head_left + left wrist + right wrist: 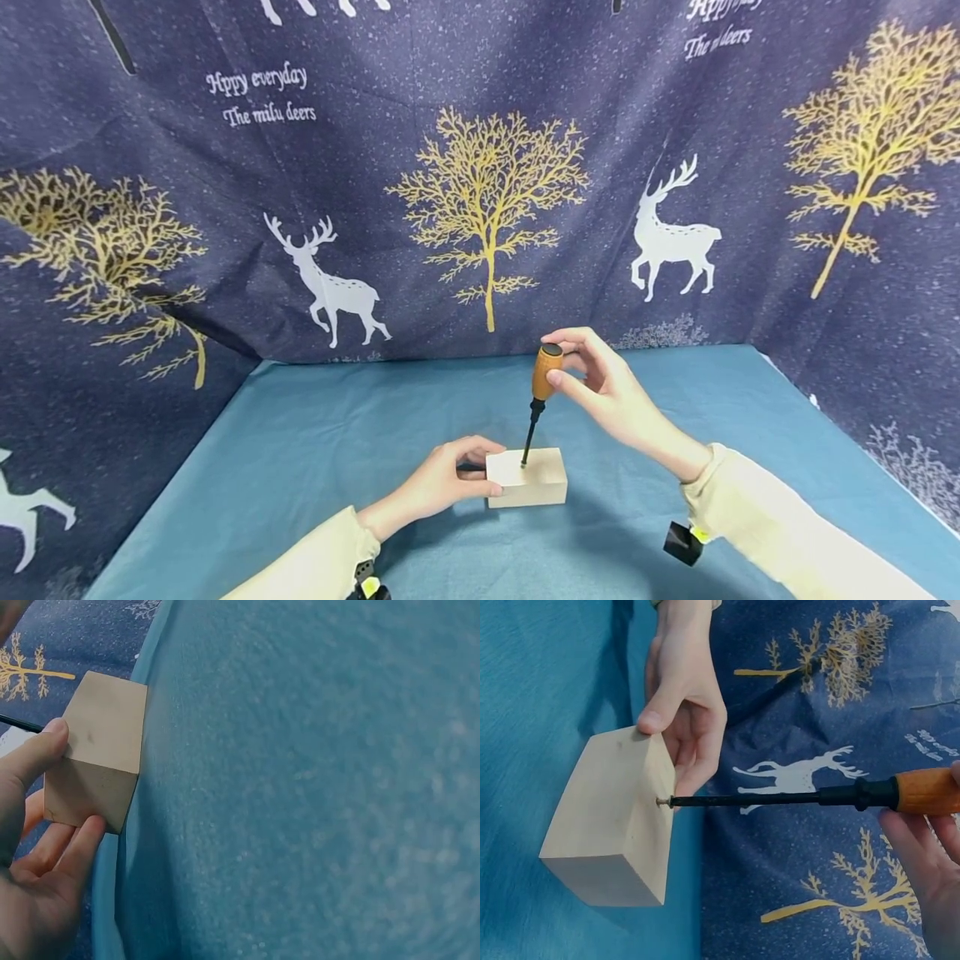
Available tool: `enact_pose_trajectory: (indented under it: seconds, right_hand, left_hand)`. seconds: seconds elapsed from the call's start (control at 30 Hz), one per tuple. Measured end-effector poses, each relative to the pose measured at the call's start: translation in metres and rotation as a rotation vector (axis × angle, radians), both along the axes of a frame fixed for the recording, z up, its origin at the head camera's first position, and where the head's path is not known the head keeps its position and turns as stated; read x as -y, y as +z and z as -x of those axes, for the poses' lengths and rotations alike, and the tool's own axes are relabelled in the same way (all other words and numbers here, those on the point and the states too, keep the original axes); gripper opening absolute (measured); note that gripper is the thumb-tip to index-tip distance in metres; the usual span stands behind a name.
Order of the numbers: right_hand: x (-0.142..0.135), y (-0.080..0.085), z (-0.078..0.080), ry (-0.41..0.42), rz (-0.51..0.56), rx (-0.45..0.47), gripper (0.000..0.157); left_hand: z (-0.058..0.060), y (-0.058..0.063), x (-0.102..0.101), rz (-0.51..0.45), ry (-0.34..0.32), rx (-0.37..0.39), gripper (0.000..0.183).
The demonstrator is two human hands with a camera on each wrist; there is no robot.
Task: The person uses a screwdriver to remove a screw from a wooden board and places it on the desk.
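A pale wooden block (528, 493) lies on the blue cloth, its left end held between the thumb and fingers of my left hand (442, 479). My right hand (600, 387) grips the orange-brown handle of a screwdriver (546, 375) between thumb and fingers. The black shaft runs down, slightly tilted, to the top of the block. In the right wrist view a small screw (664, 802) stands partly out of the wood, with the screwdriver's tip at its head. The left wrist view shows the block (105, 724) with my thumb on one face and fingertips under another.
A blue cloth (360, 408) covers the table. Behind it hangs a dark blue curtain (570, 283) printed with white deer and golden trees. A black wrist camera (682, 543) sits by the right sleeve.
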State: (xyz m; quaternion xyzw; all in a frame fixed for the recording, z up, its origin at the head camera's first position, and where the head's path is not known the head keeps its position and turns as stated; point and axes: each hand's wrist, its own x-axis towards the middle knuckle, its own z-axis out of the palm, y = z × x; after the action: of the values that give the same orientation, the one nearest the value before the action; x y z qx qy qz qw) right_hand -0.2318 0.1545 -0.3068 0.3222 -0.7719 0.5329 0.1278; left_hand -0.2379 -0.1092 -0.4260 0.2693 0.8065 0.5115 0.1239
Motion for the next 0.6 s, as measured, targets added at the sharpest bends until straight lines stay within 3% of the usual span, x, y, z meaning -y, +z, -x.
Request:
enact_pose_trajectory:
  seconds: [0.33,0.6]
  right_hand:
    - [0.016,-0.001,-0.012,-0.115,0.008,-0.084,0.049]
    - [0.012,0.003,-0.007,-0.077,0.06,0.048,0.042]
  left_hand:
    - [-0.003,0.001,-0.002,-0.034,-0.03,0.022,0.044]
    - [-0.001,0.0,-0.001,-0.04,-0.066,0.029,0.045]
